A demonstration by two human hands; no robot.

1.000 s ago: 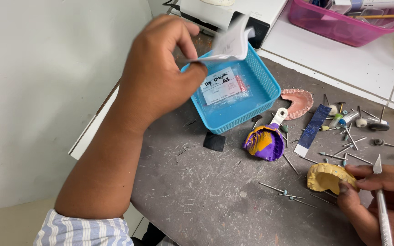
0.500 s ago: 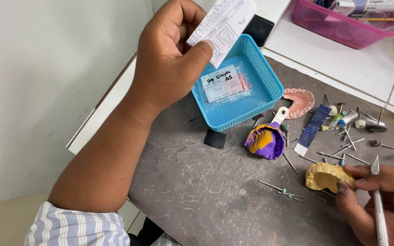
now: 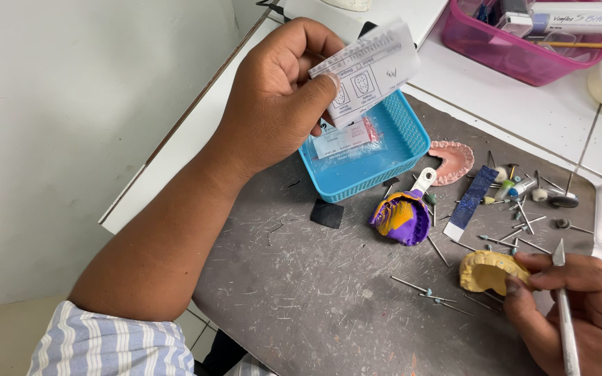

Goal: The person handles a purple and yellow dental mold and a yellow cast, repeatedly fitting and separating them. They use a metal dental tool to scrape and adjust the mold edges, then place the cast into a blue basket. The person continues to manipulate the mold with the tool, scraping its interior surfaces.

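Two hands work: left hand (image 3: 273,104) grip pinches a paper slip (image 3: 367,69) above the blue basket (image 3: 402,150); right hand (image 3: 580,306) grip clamps a yellow dental cast (image 3: 485,270) and metal tool (image 3: 566,313).

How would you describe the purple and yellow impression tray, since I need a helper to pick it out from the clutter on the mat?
Start at the blue basket at the top of the dark grey mat. Just below its lower right corner lies the impression tray. Unlike the pink denture base and the yellow plaster cast nearby, it is filled with purple and yellow material and has a white handle.
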